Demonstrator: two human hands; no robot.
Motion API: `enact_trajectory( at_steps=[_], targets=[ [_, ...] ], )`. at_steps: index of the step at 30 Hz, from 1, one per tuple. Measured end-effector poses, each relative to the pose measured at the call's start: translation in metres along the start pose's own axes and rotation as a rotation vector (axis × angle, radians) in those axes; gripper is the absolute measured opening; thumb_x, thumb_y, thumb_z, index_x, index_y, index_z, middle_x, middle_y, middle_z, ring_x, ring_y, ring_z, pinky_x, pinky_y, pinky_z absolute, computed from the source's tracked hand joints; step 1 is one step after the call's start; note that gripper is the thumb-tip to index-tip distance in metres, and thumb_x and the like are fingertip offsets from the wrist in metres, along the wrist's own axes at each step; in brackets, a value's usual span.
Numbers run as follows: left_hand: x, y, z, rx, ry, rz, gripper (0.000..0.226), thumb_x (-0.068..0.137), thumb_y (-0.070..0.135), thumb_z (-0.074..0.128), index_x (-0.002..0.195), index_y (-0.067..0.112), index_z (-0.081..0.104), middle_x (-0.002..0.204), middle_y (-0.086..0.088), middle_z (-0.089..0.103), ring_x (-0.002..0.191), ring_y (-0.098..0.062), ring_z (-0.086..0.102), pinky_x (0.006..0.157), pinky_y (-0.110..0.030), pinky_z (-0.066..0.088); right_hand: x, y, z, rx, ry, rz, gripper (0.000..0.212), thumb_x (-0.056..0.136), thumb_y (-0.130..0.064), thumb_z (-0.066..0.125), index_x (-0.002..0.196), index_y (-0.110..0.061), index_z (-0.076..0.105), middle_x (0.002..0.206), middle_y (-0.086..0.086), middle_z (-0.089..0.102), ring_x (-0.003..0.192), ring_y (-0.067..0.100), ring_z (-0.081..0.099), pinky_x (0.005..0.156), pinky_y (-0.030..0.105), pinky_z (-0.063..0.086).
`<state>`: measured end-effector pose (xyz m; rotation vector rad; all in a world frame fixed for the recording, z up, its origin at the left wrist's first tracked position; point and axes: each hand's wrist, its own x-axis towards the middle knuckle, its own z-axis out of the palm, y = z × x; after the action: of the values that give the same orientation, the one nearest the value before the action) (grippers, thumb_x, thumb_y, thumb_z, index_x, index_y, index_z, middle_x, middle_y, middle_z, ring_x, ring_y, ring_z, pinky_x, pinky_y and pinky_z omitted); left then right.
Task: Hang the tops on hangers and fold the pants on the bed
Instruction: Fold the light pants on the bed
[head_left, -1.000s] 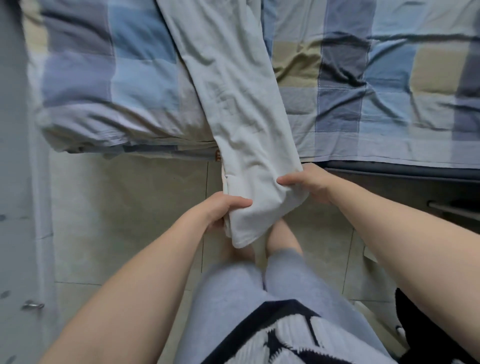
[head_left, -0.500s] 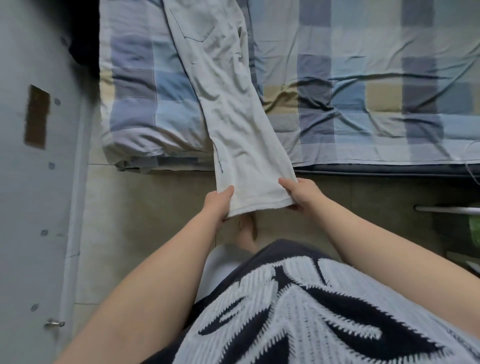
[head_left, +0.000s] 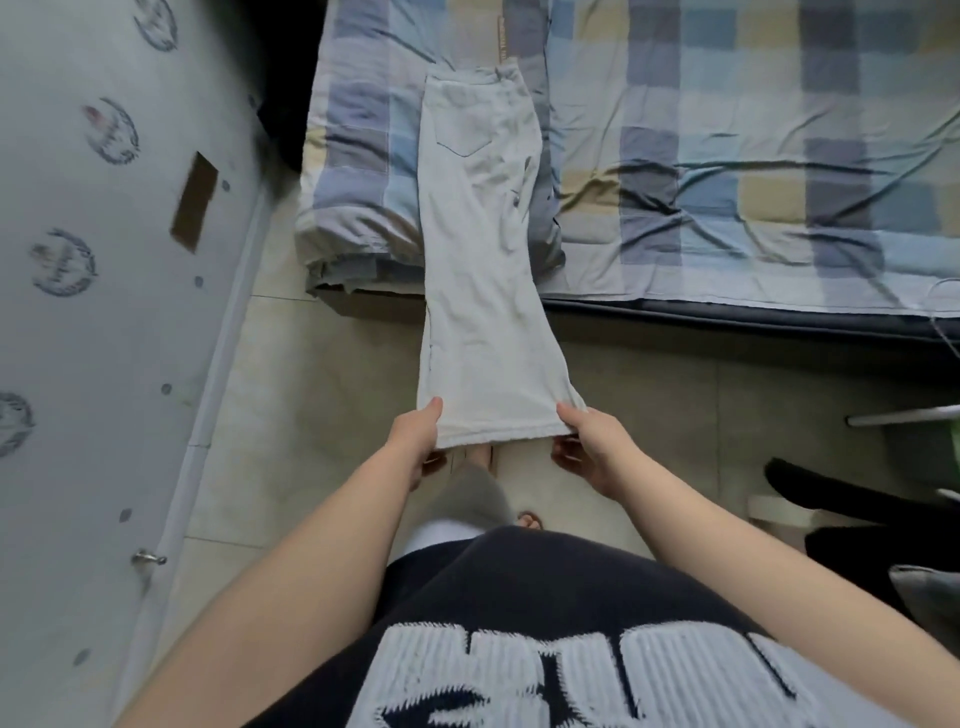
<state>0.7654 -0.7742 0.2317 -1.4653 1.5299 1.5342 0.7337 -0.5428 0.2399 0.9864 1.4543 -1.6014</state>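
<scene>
both left grip (head_left: 414, 446) and right grip (head_left: 592, 449) pinch soft, creased pale pants (head_left: 478, 249) hem.

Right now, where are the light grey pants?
In the head view, the light grey pants run from the left end of the checked bed out over the floor, hems gripped by the left hand and right hand.

Both bare forearms reach forward from the near edge of the view and angle in toward the middle. The left hand (head_left: 415, 449) pinches the left corner of the hem of the pants (head_left: 478, 291), thumb on top and fingers curled underneath. The right hand (head_left: 592, 449) pinches the right corner the same way. The two hands are level, one at each end of the hem.
</scene>
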Motion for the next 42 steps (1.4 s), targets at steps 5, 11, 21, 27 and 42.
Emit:
enact_trajectory(
  at_steps=[5,11,21,27,42],
  targets=[
    [-0.018,-0.051,-0.026,0.101,-0.007,-0.068,0.050,0.097,0.053,0.055,0.130,0.015,0.058,0.117,-0.006,0.065,0.084,-0.021,0.061,0.067,-0.028,0.047,-0.025,0.058,-0.016,-0.060,-0.067,0.089,0.014,0.098,-0.026,0.062,0.095,-0.013,0.062,0.063,0.003,0.057,0.054,0.017,0.051,0.062,0.032,0.052],
    [-0.024,-0.033,-0.032,0.080,-0.032,-0.038,0.037,0.097,0.048,0.057,0.114,0.016,0.064,0.087,-0.002,0.066,0.070,-0.018,0.061,0.057,-0.024,0.044,-0.027,0.038,-0.011,-0.068,-0.070,0.056,0.016,0.096,-0.026,0.065,0.096,-0.011,0.063,0.068,0.003,0.062,0.062,0.019,0.057,0.064,0.032,0.057],
    [0.021,0.107,-0.007,-0.291,-0.143,0.037,0.020,0.093,0.034,0.059,0.105,0.020,0.067,0.069,0.000,0.063,0.051,-0.014,0.054,0.047,-0.021,0.042,0.021,-0.119,0.042,0.056,-0.087,-0.070,0.014,0.100,-0.029,0.060,0.109,-0.020,0.065,0.109,0.003,0.067,0.095,0.022,0.064,0.081,0.037,0.050],
    [0.078,0.255,0.015,-0.365,-0.201,0.072,0.023,0.092,0.034,0.060,0.108,0.021,0.068,0.081,0.000,0.069,0.056,-0.013,0.060,0.053,-0.023,0.049,0.080,-0.255,0.096,0.092,-0.016,-0.141,0.022,0.102,-0.025,0.055,0.122,-0.016,0.059,0.106,0.003,0.063,0.093,0.021,0.062,0.076,0.036,0.051],
    [0.244,0.561,0.064,-0.299,-0.115,0.033,0.032,0.088,0.029,0.066,0.117,0.018,0.070,0.087,0.000,0.068,0.063,-0.014,0.061,0.053,-0.022,0.049,0.275,-0.516,0.184,0.042,0.077,-0.128,0.009,0.099,-0.027,0.059,0.099,-0.020,0.064,0.097,-0.003,0.067,0.100,0.018,0.063,0.081,0.035,0.052]
  ],
)
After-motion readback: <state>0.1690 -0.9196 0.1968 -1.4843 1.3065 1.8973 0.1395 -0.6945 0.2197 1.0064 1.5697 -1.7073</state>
